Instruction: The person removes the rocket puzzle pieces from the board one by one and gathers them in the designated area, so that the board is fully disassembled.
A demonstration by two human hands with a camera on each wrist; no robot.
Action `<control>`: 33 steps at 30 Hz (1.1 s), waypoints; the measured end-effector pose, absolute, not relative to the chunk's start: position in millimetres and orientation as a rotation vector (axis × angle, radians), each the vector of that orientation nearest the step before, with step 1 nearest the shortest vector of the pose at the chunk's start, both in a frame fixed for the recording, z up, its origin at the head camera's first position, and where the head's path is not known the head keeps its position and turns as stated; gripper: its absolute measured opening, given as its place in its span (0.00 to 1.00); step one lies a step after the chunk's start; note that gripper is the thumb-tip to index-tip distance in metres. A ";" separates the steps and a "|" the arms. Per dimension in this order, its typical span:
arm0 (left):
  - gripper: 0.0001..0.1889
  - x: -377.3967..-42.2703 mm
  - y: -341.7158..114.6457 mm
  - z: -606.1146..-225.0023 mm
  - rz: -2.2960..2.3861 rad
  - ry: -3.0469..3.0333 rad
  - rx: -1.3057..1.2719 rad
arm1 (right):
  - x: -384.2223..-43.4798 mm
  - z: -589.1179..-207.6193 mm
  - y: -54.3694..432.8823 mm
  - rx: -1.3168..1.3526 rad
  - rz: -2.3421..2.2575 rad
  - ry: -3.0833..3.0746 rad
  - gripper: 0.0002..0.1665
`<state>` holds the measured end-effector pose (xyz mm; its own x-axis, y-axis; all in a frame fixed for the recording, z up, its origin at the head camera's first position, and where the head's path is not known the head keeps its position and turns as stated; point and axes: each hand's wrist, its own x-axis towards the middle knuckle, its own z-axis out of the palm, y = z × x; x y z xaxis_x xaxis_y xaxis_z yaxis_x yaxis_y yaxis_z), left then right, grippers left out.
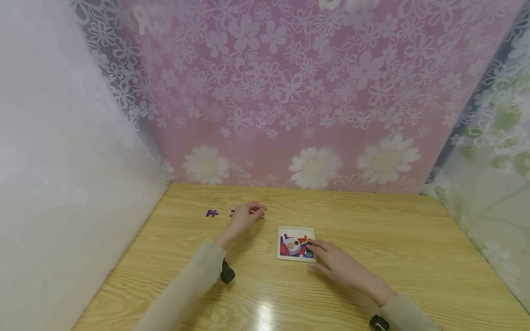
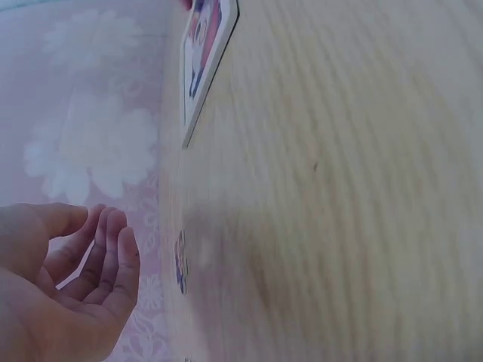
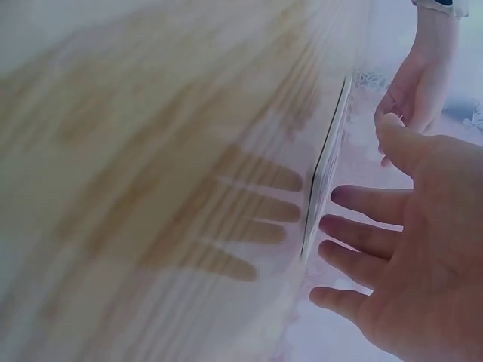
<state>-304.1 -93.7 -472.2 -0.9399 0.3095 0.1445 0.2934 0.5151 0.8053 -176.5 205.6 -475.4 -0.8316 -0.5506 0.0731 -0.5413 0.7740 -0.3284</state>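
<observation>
My left hand point(image 1: 244, 218) hovers over the far left part of the table, fingers loosely bent, with nothing visible between thumb and fingertips in the left wrist view. Just below it lies a puzzle piece point(image 2: 181, 262), mostly covered by the hand in the head view. To its left are a purple puzzle piece point(image 1: 211, 213) and another piece point(image 1: 232, 213) partly behind the wrist. A square framed puzzle point(image 1: 291, 248), its picture partly filled and its upper strip white, lies flat near the middle. My right hand point(image 1: 337, 264), fingers extended, rests at the frame's right edge.
The wooden table point(image 1: 372, 220) backs onto a pink flowered curtain point(image 1: 265, 115). Pale sheeting point(image 1: 62, 161) closes the left side, and a flowered sheet point(image 1: 492, 184) hangs along the right. A dark band point(image 1: 227, 271) sits at my left wrist.
</observation>
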 end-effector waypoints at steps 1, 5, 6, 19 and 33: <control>0.13 -302.2 -91.5 -473.3 1.451 2.692 0.549 | -177.0 -475.4 204.7 -0.911 -0.525 2.941 0.31; 0.13 -294.5 -82.2 -477.3 1.474 2.595 0.605 | -178.0 -476.6 198.9 -0.967 -0.513 2.955 0.31; 0.13 -293.2 -79.8 -479.0 1.467 2.581 0.622 | -177.7 -477.3 197.1 -0.987 -0.502 2.954 0.32; 0.13 -282.9 -55.8 -482.8 1.258 2.572 0.778 | -166.6 -471.1 176.2 -1.064 -0.419 2.855 0.39; 0.12 -282.0 -53.9 -481.0 1.180 2.562 0.739 | -168.8 -475.0 174.6 -1.062 -0.410 2.833 0.39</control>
<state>-282.0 -53.9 -481.0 -0.8480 0.5299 0.0062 0.3491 0.5498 0.7589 -168.8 174.6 -475.0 -0.7546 -0.6560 0.0114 -0.6324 0.7226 -0.2792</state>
